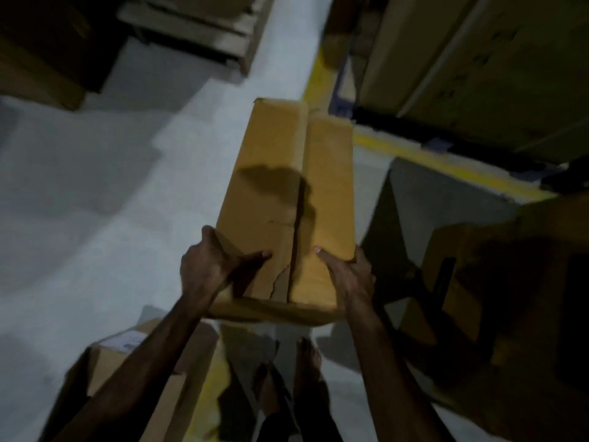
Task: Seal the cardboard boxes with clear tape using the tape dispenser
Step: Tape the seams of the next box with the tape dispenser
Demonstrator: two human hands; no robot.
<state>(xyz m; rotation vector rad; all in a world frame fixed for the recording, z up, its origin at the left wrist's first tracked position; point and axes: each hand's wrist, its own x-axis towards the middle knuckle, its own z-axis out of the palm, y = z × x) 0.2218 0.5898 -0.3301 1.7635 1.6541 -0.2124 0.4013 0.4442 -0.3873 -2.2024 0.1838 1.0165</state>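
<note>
Low left, a labelled carton [127,355] sits on the floor [79,186]. Left hand [210,266] has the near left corner of the long cardboard box [271,173], fingers curled round the edge, thumb on top. The box is held up off the floor, centre seam untaped and torn near the front. Right hand [349,275] grips the opposite corner likewise. Looks light but floppy: hold the corners, not the flaps. No dispenser in sight.

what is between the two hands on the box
Only the centre seam of the cardboard box, ragged there, between left hand and right hand, head view.
</note>
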